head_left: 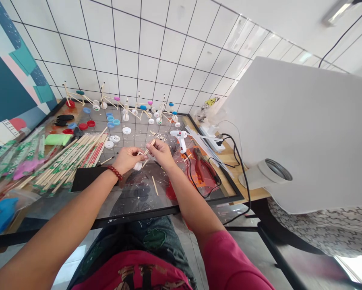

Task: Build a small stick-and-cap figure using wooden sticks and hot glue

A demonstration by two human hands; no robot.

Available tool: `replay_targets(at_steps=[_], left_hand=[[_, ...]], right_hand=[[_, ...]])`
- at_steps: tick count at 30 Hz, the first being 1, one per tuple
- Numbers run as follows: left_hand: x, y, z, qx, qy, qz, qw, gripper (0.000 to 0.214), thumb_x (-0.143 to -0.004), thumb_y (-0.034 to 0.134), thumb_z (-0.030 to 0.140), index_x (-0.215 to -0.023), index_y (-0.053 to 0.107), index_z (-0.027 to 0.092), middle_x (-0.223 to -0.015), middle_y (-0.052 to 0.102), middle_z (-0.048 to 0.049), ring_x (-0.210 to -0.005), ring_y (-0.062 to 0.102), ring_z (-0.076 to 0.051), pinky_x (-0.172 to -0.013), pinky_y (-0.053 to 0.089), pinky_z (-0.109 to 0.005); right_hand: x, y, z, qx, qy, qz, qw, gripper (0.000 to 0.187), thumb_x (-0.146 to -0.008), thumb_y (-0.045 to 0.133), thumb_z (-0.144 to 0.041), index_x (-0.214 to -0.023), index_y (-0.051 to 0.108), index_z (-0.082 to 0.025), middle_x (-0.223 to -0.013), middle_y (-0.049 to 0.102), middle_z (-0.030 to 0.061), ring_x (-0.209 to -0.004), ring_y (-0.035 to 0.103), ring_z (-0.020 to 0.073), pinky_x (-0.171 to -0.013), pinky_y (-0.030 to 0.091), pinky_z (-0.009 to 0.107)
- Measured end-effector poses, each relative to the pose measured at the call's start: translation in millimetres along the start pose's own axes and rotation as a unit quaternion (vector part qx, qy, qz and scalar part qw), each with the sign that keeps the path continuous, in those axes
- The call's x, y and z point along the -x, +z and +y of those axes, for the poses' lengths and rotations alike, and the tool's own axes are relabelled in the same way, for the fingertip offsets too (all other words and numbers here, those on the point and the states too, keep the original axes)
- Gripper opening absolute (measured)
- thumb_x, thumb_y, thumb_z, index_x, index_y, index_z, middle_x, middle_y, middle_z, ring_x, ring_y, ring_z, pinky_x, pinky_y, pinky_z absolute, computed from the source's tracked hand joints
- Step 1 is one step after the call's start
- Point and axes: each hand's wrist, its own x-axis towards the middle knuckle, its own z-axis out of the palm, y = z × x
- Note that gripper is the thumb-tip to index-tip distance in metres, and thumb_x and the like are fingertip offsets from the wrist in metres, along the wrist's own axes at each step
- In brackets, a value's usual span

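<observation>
Over the middle of the glass-topped table, both hands are closed on a small piece made of wooden chopstick lengths point(146, 152). My left hand point(127, 159), with a red bead bracelet, pinches it from the left. A white bottle cap point(137, 166) shows just under the left fingers; how it joins the sticks is hard to make out. From the right, my right hand point(161, 153) grips the upper end of the sticks between thumb and fingers. Below the hands, a loose chopstick piece point(155, 185) lies on the glass.
Wrapped chopsticks point(73, 159) lie at left, beside bottle caps point(83, 126). Small stick-and-cap models point(143, 108) line the back. At right are a white glue gun point(180, 139), red-handled pliers point(200, 163), a power strip point(212, 139) and cables. Wood scraps litter the glass.
</observation>
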Motion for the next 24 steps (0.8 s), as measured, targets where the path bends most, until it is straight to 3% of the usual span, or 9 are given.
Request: replay_targets(at_steps=[7, 13, 24], left_hand=[[-3.0, 0.9, -0.1, 0.059, -0.016, -0.025, 0.998, 0.062, -0.04, 0.1, 0.028, -0.097, 0.079, 0.019, -0.093, 0.08, -0.0052, -0.079, 0.073, -0.022, -0.069, 0.056, -0.033], [1.6, -1.5, 5.5, 0.013, -0.046, -0.032, 0.998, 0.049, -0.04, 0.103, 0.043, -0.074, 0.078, 0.018, -0.064, 0.072, -0.0031, -0.063, 0.065, -0.02, -0.059, 0.049, -0.031], [2.3, 3.0, -0.2, 0.058, -0.02, 0.005, 0.998, 0.047, -0.036, 0.104, 0.042, -0.069, 0.082, 0.017, -0.067, 0.075, -0.0054, -0.062, 0.065, -0.019, -0.061, 0.051, -0.031]], right_hand=[[-1.3, -0.8, -0.5, -0.011, -0.013, 0.014, 1.0, 0.058, -0.08, 0.073, -0.079, -0.073, 0.056, -0.024, -0.066, 0.054, -0.0037, -0.065, 0.05, 0.0146, -0.066, 0.045, 0.031], [-1.0, -2.0, -2.6, 0.002, 0.006, 0.007, 1.0, 0.055, -0.083, 0.074, -0.075, -0.072, 0.054, -0.024, -0.065, 0.053, -0.0038, -0.066, 0.052, 0.0149, -0.067, 0.045, 0.03], [0.4, -1.6, -6.3, 0.023, 0.022, -0.001, 1.0, 0.054, -0.084, 0.073, -0.075, -0.073, 0.055, -0.025, -0.066, 0.052, -0.004, -0.063, 0.048, 0.0142, -0.065, 0.043, 0.031]])
